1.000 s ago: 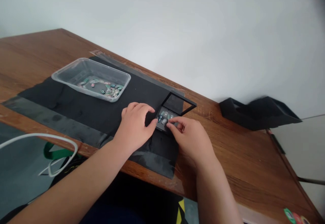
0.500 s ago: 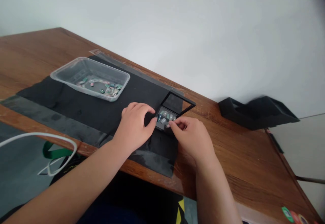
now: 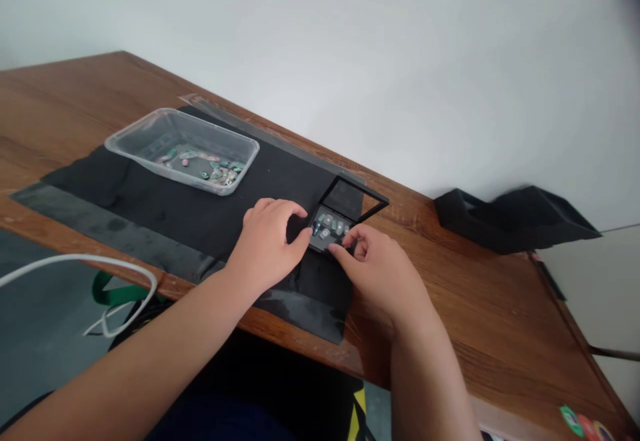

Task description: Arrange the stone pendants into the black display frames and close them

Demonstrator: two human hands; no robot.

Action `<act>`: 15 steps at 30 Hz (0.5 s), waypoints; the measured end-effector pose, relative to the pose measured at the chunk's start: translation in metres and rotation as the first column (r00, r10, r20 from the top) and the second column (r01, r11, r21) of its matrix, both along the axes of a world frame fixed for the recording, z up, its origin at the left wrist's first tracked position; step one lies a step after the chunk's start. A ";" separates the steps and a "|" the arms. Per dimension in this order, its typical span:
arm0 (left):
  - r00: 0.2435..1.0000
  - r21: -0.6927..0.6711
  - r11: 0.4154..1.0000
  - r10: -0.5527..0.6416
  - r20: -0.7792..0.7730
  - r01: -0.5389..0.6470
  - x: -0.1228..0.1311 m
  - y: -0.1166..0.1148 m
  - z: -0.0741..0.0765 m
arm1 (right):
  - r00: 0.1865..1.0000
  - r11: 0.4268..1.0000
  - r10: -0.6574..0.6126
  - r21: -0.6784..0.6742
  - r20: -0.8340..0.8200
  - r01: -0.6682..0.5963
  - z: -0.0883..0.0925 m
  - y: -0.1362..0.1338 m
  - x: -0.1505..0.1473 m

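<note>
A small black case (image 3: 350,202) lies open on a black mat (image 3: 165,208), its framed lid tilted back. Several small green and grey pieces (image 3: 330,226) sit in rows inside its base. My left hand (image 3: 267,244) rests curled against the case's left side, thumb touching its edge. My right hand (image 3: 377,271) is at the case's near right corner, thumb and forefinger pinched together over the pieces; what they pinch is too small to make out. A clear plastic tub (image 3: 185,150) with several loose coloured pieces stands on the mat to the far left.
The mat covers part of a brown wooden table (image 3: 480,308) set against a white wall. A black foam tray (image 3: 515,220) lies at the right rear. A white cable (image 3: 75,264) loops below the table's near edge. Coloured round items (image 3: 583,422) show at the bottom right corner.
My right hand has shifted slightly nearer along the case's front edge, fingers still pinched. My left hand has stayed on the case's side. The view has drifted a little.
</note>
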State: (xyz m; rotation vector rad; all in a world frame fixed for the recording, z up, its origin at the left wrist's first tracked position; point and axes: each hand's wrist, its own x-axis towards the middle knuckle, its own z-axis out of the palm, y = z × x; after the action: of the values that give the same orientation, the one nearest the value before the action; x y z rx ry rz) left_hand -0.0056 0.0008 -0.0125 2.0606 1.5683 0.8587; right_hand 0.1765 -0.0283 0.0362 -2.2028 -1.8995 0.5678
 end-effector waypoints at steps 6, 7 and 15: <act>1.000 0.004 1.000 0.002 0.002 -0.002 0.000 0.001 -0.002 | 1.000 1.000 -0.018 -0.024 0.000 0.018 -0.005 0.002 0.000; 1.000 0.002 1.000 -0.002 -0.003 0.002 0.000 0.001 -0.002 | 1.000 1.000 -0.026 -0.018 0.015 0.026 -0.006 0.002 -0.001; 1.000 0.003 1.000 -0.013 0.001 0.013 0.000 -0.001 -0.001 | 0.998 0.998 -0.042 0.058 0.047 0.039 -0.010 0.003 -0.007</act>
State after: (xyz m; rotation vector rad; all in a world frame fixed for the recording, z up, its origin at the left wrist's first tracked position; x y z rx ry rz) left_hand -0.0055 0.0001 -0.0133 2.0695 1.5521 0.8578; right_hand 0.1693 -0.0254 0.0266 -2.2328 -1.8648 0.4520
